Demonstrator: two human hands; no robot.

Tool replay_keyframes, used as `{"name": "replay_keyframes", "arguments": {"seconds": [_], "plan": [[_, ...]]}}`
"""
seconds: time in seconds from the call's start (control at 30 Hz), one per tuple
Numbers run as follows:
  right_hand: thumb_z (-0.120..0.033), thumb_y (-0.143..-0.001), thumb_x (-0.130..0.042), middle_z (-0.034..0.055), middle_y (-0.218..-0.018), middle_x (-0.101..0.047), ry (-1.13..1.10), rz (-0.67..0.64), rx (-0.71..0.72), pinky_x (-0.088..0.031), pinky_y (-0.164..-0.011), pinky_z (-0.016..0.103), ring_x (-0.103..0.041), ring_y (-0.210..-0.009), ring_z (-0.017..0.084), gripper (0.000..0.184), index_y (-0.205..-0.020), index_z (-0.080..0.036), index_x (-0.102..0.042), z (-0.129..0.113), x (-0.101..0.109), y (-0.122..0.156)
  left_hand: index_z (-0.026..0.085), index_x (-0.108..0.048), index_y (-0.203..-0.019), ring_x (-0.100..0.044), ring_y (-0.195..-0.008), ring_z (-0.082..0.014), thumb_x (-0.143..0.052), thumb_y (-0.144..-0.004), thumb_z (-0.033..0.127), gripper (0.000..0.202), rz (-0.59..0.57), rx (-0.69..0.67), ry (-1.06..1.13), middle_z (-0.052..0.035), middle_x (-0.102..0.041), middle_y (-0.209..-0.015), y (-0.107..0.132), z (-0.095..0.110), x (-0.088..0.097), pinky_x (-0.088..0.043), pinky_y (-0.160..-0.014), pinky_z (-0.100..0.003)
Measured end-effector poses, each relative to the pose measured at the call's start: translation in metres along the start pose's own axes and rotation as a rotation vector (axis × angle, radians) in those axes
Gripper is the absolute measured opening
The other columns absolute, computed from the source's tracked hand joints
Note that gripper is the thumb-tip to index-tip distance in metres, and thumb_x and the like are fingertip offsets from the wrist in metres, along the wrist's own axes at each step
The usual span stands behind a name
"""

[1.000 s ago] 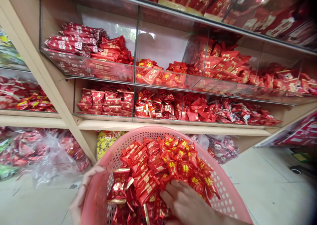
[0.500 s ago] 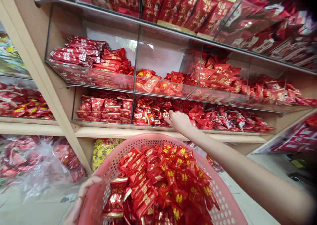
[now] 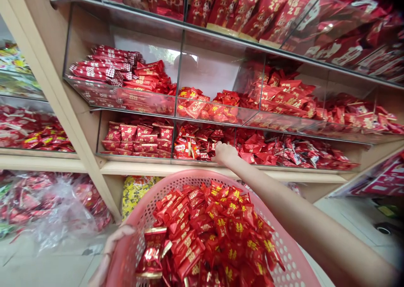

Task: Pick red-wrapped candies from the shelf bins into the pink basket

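At the lower left, my left hand [image 3: 114, 247] is closed over the rim of a pink perforated plastic basket [image 3: 303, 257]. Many small red wrapped candies [image 3: 217, 232] with gold or yellow characters fill it, along with a larger dark red packet [image 3: 152, 251] at the left. My right hand [image 3: 226, 153] reaches across the basket into the low shelf compartment, fingers curled down among red candy packets [image 3: 197, 139]. Whatever its fingertips grip is hidden behind the hand.
Clear-fronted shelf bins hold red packets [image 3: 139, 137], checkered-end packets [image 3: 97, 66] and upright red bags [image 3: 240, 9]. A wooden post [image 3: 59, 93] rises at left. Below stand a clear plastic bag [image 3: 59, 207] of red packets and a bag of yellow packets [image 3: 135, 192].
My right hand's fingers have curled in more and dipped among the packets. The view has shifted slightly, so shelves and basket sit a little further right. My left hand still holds the basket.
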State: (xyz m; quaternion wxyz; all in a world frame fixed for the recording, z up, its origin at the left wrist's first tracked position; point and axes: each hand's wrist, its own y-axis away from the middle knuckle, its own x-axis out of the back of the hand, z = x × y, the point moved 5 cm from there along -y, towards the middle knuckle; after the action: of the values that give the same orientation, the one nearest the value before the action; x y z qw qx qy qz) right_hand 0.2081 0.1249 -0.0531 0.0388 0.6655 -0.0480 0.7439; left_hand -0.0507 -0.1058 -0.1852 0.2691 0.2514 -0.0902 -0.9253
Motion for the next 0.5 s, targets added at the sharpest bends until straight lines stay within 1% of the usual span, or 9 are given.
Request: {"name": "replay_keyframes", "arguments": {"seconds": [0.07, 0.13, 0.23, 0.3, 0.4, 0.5], "plan": [[-0.031, -0.072, -0.066, 0.0245, -0.11, -0.059, -0.002, -0.007, -0.013, -0.045, -0.081, 0.033, -0.058, -0.105, 0.027, 0.056, -0.119, -0.005, -0.048, -0.001, -0.001, 0.001, 0.032, -0.061, -0.081, -0.051, -0.105, -0.0309, -0.058, -0.054, 0.06, 0.04, -0.01, 0.002, 0.019, 0.0031, -0.064, -0.094, 0.002, 0.001, -0.002, -0.049, -0.076, -0.035], [-0.029, -0.072, -0.066, 0.0243, -0.111, -0.059, -0.003, -0.018, -0.023, -0.046, -0.081, 0.033, -0.058, -0.105, 0.027, 0.055, -0.119, -0.006, -0.048, -0.001, -0.001, 0.002, 0.032, -0.061, -0.082, -0.053, -0.1, -0.0302, -0.057, -0.055, 0.06, 0.039, -0.005, 0.005, 0.028, 0.003, -0.064, -0.092, 0.004, 0.002, -0.003, -0.049, -0.073, -0.035], [-0.029, -0.073, -0.064, 0.0241, -0.113, -0.058, 0.0, -0.035, -0.026, -0.047, -0.08, 0.033, -0.057, -0.106, 0.027, 0.057, -0.122, -0.006, -0.047, -0.001, 0.005, 0.001, 0.032, -0.061, -0.081, -0.052, -0.1, -0.0304, -0.054, -0.057, 0.059, 0.037, 0.0, 0.001, 0.033, 0.0027, -0.063, -0.093, 0.005, 0.002, -0.004, -0.048, -0.074, -0.036], [-0.028, -0.072, -0.064, 0.0228, -0.114, -0.058, 0.007, -0.058, -0.017, -0.048, -0.08, 0.033, -0.058, -0.105, 0.027, 0.056, -0.121, -0.006, -0.049, 0.0, 0.011, 0.001, 0.031, -0.061, -0.08, -0.051, -0.1, -0.0291, -0.053, -0.058, 0.059, 0.036, 0.005, -0.028, 0.024, 0.0031, -0.062, -0.094, 0.004, 0.002, -0.004, -0.047, -0.075, -0.034], [-0.029, -0.068, -0.066, 0.0205, -0.113, -0.06, 0.033, -0.114, 0.007, -0.049, -0.077, 0.036, -0.059, -0.102, 0.03, 0.053, -0.115, -0.007, -0.056, 0.0, 0.023, 0.002, 0.031, -0.061, -0.08, -0.052, -0.093, -0.0254, -0.053, -0.06, 0.056, 0.034, 0.01, -0.054, 0.009, 0.004, -0.061, -0.092, 0.005, 0.004, -0.006, -0.046, -0.07, -0.031], [-0.031, -0.066, -0.066, 0.0197, -0.11, -0.062, 0.063, -0.15, 0.042, -0.049, -0.076, 0.039, -0.06, -0.099, 0.032, 0.05, -0.11, -0.008, -0.061, 0.002, 0.038, 0.012, 0.028, -0.061, -0.077, -0.05, -0.094, -0.0223, -0.054, -0.06, 0.054, 0.031, 0.018, -0.111, 0.046, 0.0049, -0.058, -0.09, 0.008, 0.008, -0.01, -0.044, -0.072, -0.026]]}}
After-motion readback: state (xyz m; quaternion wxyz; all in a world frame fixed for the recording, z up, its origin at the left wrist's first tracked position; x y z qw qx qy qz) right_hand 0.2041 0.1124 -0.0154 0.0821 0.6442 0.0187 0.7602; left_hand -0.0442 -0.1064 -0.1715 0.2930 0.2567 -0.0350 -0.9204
